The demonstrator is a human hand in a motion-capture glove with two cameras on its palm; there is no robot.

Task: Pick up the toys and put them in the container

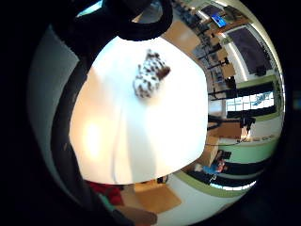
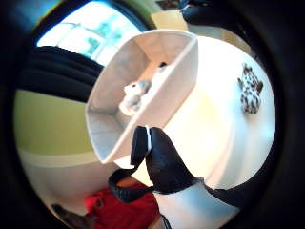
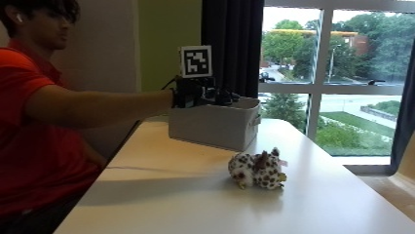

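A white table (image 3: 195, 195) is seen in a bright room. Behind it, a big window (image 3: 337, 73) with white frames is set in the far wall. Green trees, grass and a road are seen through the glass. A dark curtain (image 3: 230, 44) is hung beside the window. Next to the curtain, a strip of green wall (image 3: 168, 34) is seen, and then a pale wall (image 3: 103, 48). Daylight is thrown across the table top.

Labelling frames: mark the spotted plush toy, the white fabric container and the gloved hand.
spotted plush toy (image 3: 256, 170): outside view, on its body.
white fabric container (image 3: 211, 127): outside view, on its near wall.
black-gloved right hand (image 3: 195, 95): outside view, on its back.
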